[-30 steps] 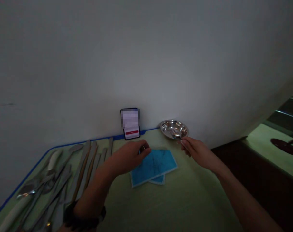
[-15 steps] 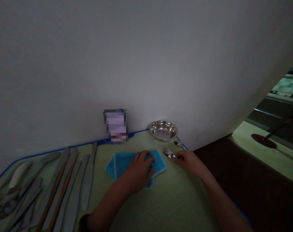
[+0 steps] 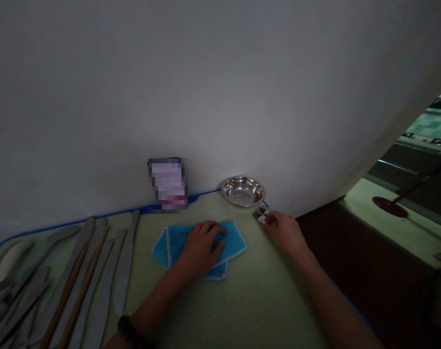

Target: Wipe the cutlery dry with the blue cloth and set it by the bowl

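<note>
Silver metal fork, pinched in my right hand, pointed forward-left; left hand rested loosely spread on blue rectangular cloth.

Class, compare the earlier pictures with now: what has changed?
The right hand has moved rightward, away from the bowl, and now holds a fork beside a spoon. The left hand has moved right, settling on the blue cloth. The bowl, cloth and phone stayed put.
</note>
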`<state>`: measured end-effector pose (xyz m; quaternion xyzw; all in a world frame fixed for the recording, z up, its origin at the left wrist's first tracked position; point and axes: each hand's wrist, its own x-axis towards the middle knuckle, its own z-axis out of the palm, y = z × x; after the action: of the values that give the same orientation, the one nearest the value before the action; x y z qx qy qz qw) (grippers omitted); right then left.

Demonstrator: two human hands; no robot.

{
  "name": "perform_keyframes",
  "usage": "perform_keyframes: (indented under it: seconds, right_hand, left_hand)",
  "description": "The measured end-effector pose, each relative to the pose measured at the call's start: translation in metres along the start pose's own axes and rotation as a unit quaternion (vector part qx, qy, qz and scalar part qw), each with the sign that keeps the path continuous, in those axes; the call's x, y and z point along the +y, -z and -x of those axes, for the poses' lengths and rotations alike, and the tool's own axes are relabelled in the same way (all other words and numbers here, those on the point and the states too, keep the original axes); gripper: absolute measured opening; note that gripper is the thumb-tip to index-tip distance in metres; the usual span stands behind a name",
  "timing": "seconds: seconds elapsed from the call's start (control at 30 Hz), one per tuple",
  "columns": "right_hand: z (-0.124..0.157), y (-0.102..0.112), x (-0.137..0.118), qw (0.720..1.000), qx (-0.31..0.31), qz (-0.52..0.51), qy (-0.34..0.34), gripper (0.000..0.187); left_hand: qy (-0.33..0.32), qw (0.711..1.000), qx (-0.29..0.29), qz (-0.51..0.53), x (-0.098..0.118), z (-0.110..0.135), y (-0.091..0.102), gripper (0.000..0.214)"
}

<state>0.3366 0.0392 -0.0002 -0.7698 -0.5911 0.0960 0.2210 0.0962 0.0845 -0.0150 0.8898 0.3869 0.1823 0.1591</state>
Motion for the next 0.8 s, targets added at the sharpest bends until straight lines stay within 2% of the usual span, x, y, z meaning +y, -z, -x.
perform_keyframes:
  seconds: [0.2, 0.37, 0.5, 0.57, 0.67, 0.8]
  right_hand:
    - [0.000, -0.003, -0.001, 1.000, 0.017, 0.005, 0.021, 0.017]
    - [-0.005, -0.010, 0.002, 0.999, 0.050, -0.012, 0.010, 0.013]
    - [-0.007, -0.001, 0.017, 0.997, 0.064, -0.037, 0.033, 0.024]
    - [-0.008, 0.004, 0.028, 0.996, 0.087, -0.021, 0.019, 0.027]
    - [-0.010, 0.006, 0.040, 0.998, 0.057, -0.005, -0.005, 0.028]
    - [-0.012, 0.002, 0.042, 1.000, 0.020, -0.009, -0.018, 0.023]
  left_hand:
    - [-0.006, 1.000, 0.011, 0.003, -0.001, 0.001, -0.002, 0.022]
    - [-0.005, 1.000, 0.021, 0.000, -0.002, 0.001, -0.004, 0.021]
    - [-0.007, 1.000, 0.025, -0.002, -0.002, 0.001, -0.005, 0.021]
    - [-0.009, 1.000, 0.028, -0.002, -0.002, 0.001, -0.006, 0.021]
    - [-0.012, 0.999, 0.031, -0.004, -0.002, 0.001, -0.006, 0.021]
    - [-0.017, 0.999, 0.033, -0.005, -0.003, 0.000, -0.006, 0.020]
